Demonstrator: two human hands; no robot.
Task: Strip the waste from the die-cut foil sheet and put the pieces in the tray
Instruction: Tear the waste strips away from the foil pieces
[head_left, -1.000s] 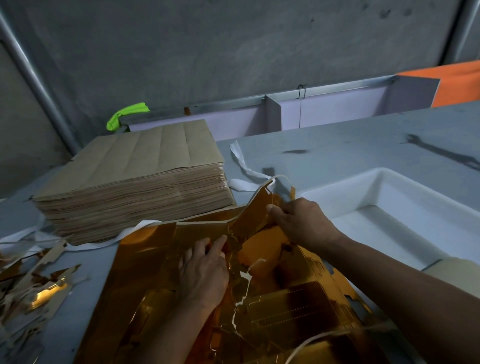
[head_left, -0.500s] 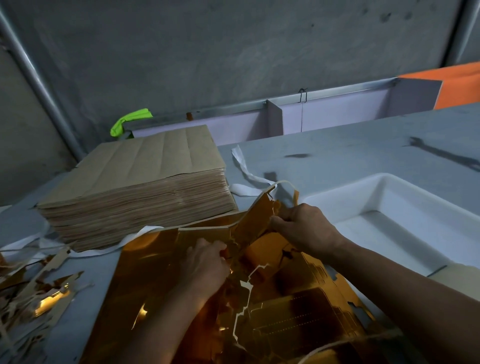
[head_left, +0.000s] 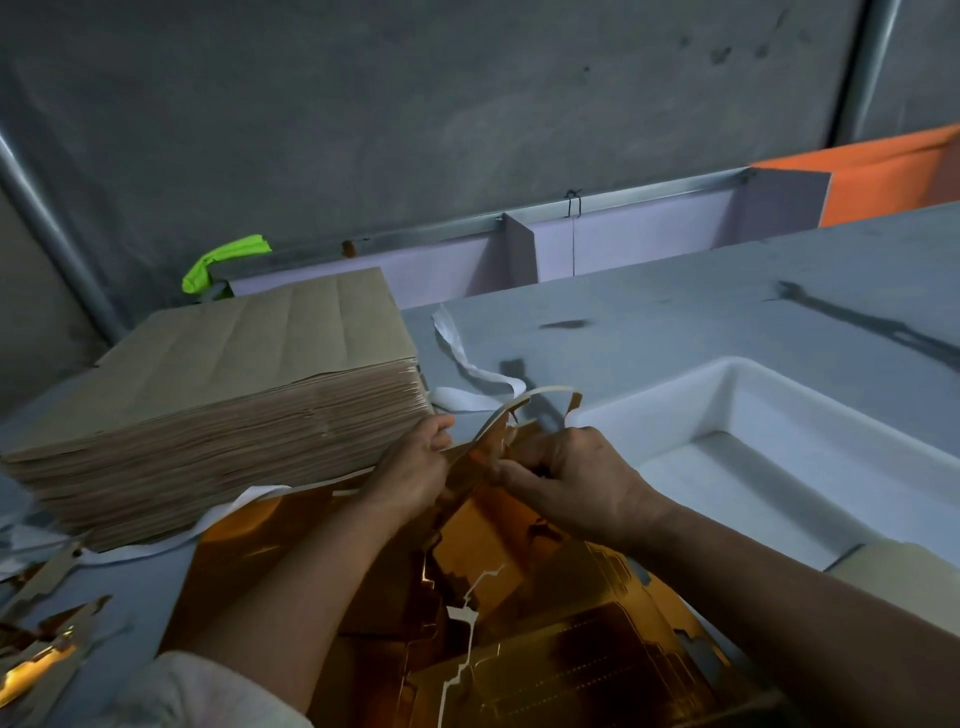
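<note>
Above gold foil sheet (head_left: 519, 561), both hands pinching its edge

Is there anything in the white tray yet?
No, the white tray shows only its bare floor; both hands are at the gold sheet.

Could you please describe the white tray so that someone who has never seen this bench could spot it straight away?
Start from the tall stack of brown paper sheets on the left of the grey table and look across, past the two hands working the gold foil sheet. The white tray sits on the right, a shallow rectangular tub with rounded walls. It is the only plain white container there.
</note>
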